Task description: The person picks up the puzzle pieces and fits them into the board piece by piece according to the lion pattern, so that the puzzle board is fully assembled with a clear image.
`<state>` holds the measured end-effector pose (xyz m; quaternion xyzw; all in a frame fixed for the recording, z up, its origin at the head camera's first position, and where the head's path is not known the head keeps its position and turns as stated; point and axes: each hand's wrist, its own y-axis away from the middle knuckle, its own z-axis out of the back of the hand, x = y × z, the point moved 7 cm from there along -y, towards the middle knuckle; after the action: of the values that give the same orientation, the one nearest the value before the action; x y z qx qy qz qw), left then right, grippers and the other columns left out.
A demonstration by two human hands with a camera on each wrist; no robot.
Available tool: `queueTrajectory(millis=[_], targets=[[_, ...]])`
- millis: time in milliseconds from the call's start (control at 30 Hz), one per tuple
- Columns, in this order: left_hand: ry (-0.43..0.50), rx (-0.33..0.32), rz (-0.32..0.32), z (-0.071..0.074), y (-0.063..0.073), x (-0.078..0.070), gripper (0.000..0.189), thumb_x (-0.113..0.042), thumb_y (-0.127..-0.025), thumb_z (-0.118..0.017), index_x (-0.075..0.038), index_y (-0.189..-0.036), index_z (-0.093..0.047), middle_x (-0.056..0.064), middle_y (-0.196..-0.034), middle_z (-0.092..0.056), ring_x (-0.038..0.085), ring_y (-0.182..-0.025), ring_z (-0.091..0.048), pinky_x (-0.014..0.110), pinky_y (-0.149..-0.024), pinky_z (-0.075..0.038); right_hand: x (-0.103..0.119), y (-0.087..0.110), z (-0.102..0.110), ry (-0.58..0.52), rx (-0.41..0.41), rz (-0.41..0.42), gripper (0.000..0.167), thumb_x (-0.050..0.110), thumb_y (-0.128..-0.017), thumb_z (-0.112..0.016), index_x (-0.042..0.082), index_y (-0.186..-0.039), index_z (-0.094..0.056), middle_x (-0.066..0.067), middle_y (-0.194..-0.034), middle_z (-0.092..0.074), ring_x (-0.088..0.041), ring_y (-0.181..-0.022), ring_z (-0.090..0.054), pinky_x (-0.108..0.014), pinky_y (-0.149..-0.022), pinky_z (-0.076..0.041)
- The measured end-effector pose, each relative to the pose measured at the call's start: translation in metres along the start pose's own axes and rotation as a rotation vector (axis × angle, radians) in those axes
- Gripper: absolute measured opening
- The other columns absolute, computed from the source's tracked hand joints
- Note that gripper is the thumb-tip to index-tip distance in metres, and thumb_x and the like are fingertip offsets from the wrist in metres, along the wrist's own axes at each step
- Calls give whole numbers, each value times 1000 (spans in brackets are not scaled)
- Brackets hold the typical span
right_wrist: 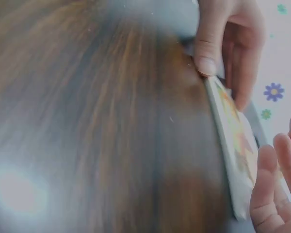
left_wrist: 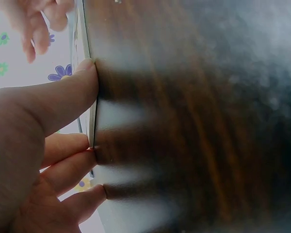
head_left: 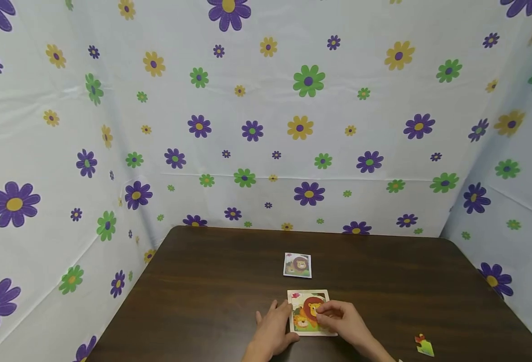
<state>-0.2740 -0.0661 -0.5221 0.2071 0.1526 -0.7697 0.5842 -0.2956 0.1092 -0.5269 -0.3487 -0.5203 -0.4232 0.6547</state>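
Observation:
A square jigsaw puzzle [head_left: 302,329] with a pale frame and a lion picture lies on the dark table. My left hand [head_left: 272,329] grips its near left corner, the thumb at the near edge and the fingers along the left side. Over the right part of the picture is my right hand [head_left: 344,324], its fingers loosely bent near the lion's face. In the right wrist view the right hand's fingers [right_wrist: 267,170] stand a little apart above the puzzle [right_wrist: 237,128], with nothing seen between them. The hand hides the puzzle's right side.
A small card [head_left: 298,265] with a paler lion picture lies behind the puzzle. One loose puzzle piece [head_left: 424,346], green with red and yellow, lies at the right on the brown table [head_left: 193,301]. A flowered white cloth [head_left: 256,95] hangs around the table.

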Motion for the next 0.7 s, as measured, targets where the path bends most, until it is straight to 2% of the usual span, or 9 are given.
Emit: queueTrajectory(millis=[100,200,500,600,700], targets=[[2,-9,2,1,1,1,63,-31,-74,-82,-7,-127,-59,14,-134,-56,43,-127,-44,79,-88,-27,0,8,14,39,-8,-39,25,12,-91,-66,-9,-104,-64,-16,-90,-68,-11,-67,-61,-28,-55,-51],[-11,-12,-3,2,1,0,62,-31,-74,-82,-8,-127,-59,13,-134,-56,42,-127,-45,78,-87,-28,1,16,33,93,-32,-55,26,14,-90,-66,-8,-105,-64,-15,-89,-67,-11,-67,-61,-30,-57,-52],[-11,-17,-15,3,2,-2,62,-31,-74,-82,-8,-126,-59,14,-134,-56,43,-126,-45,78,-87,-28,-6,47,90,199,-116,-94,35,19,-89,-68,-8,-111,-61,-16,-102,-67,-18,-82,-68,-31,-68,-54],[-13,-24,-19,3,3,-3,62,-31,-73,-83,-8,-126,-59,14,-134,-56,43,-126,-45,78,-87,-29,-12,58,106,261,-161,-149,39,22,-87,-71,-6,-113,-62,-16,-107,-66,-14,-85,-67,-28,-69,-54],[-6,-24,-18,3,4,-3,62,-30,-73,-83,-8,-126,-59,15,-134,-56,43,-126,-45,78,-87,-28,-17,69,123,370,-234,-219,40,26,-84,-74,-1,-111,-64,-13,-106,-67,-14,-84,-67,-28,-69,-54]])
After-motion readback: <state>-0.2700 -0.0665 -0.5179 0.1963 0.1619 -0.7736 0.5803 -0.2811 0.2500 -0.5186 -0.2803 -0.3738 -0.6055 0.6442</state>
